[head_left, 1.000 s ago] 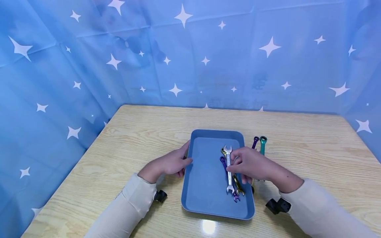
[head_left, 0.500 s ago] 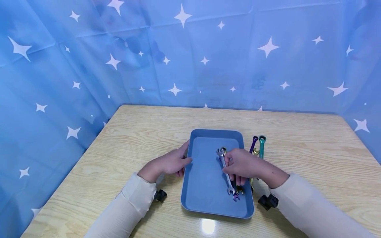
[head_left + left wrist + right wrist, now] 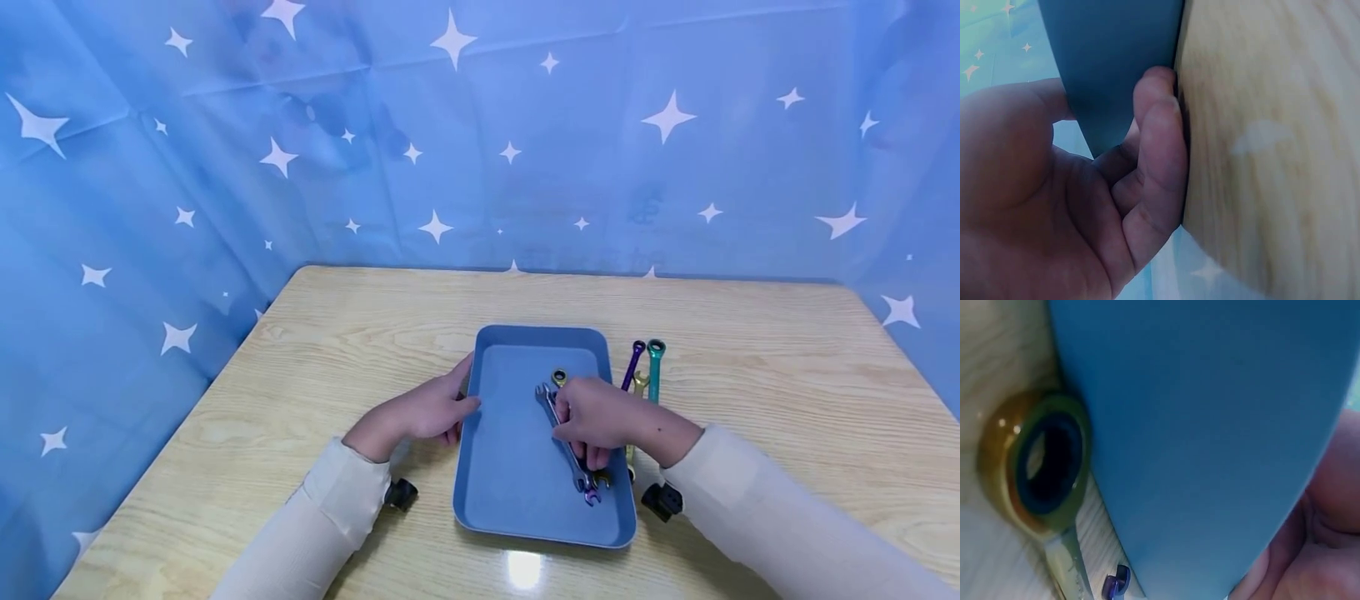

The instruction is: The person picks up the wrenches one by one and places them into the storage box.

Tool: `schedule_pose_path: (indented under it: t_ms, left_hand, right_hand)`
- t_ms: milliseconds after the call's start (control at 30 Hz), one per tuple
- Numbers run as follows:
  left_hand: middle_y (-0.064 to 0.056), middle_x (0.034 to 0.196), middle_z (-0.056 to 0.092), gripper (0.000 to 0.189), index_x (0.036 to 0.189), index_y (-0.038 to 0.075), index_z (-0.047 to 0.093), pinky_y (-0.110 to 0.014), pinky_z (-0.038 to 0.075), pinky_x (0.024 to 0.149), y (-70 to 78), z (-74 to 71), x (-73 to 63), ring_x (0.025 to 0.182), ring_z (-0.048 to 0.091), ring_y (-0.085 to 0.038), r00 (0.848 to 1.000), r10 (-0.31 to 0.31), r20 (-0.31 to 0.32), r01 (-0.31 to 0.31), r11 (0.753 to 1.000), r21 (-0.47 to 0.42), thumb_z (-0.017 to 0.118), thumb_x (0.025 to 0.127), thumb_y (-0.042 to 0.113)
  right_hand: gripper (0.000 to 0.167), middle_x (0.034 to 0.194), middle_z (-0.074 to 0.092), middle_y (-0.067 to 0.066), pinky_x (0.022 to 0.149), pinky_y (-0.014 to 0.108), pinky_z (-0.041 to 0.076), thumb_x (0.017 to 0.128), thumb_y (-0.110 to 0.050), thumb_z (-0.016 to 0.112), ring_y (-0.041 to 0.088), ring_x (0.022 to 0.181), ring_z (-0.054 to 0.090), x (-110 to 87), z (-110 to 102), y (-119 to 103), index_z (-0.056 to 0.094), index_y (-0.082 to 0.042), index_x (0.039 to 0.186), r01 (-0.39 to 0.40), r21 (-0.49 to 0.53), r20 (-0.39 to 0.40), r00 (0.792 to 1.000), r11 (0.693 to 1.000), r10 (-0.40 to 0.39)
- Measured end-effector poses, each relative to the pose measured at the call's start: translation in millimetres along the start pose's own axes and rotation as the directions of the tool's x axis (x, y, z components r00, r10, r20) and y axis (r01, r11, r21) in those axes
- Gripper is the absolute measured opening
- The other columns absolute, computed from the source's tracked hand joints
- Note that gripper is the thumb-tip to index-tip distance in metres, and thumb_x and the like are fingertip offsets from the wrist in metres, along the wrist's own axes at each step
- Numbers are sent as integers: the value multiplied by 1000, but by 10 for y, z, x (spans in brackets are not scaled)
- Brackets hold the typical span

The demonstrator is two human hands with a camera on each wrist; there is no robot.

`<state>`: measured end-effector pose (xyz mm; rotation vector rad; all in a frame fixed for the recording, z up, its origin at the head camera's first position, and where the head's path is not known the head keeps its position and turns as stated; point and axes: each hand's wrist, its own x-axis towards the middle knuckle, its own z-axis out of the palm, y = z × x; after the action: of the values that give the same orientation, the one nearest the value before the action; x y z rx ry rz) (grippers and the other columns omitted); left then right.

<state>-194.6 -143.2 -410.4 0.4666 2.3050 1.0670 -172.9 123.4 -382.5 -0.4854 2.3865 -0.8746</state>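
Note:
A blue tray lies on the table. My left hand grips its left wall, thumb at the rim and fingers curled outside, as the left wrist view of the tray wall confirms. Inside the tray's right half, my right hand pinches a silver wrench, its upper end tilted left. The wrench lies low over a gold wrench and a purple wrench, both partly hidden by the hand. In the right wrist view the tray wall hides the fingertips.
Right of the tray, a purple wrench, a yellow-gold wrench and a teal wrench lie on the wooden table, partly covered by the right forearm. A starry blue curtain hangs behind.
My right hand has moved left and down with the silver wrench, whose upper end has swung left onto the other wrenches. The left hand keeps its hold on the tray.

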Motion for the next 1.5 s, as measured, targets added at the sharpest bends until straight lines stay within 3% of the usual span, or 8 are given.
schedule_pose_path:
  t_ms: [633,1167,1300,1500]
  left_hand:
    - [-12,59,60,77,161,29,-12,-39,57,54,31,-7,-10,49,62,-24,1000,-1,-1,1,1000,-6,44,107,22]
    - [-13,58,60,77,161,29,-11,-40,57,53,-7,0,-8,48,61,-24,1000,10,-4,-10,1000,-7,43,107,22]
    - [-14,58,60,77,161,31,-11,-41,57,53,-8,6,0,48,61,-25,1000,18,-4,-18,1000,-13,43,107,21]
    - [-13,59,61,77,161,32,-11,-41,57,53,1,8,-1,48,61,-25,1000,7,-4,-7,1000,-10,44,107,22]
  right_hand:
    - [26,53,64,6,44,29,55,95,-14,69,14,40,63,13,53,-38,62,-6,71,-60,-64,-28,998,996,58]
    - [39,48,60,4,41,25,51,96,-19,68,11,35,57,4,137,-73,58,-8,60,-46,-143,-39,998,989,41]
    - [40,48,58,4,40,26,50,97,-20,66,11,36,56,-8,158,-38,54,-9,60,-13,-108,-70,998,994,5]
    - [32,53,55,1,42,29,50,99,-20,62,13,41,57,-110,133,24,53,-12,69,118,-28,-135,983,993,-121]
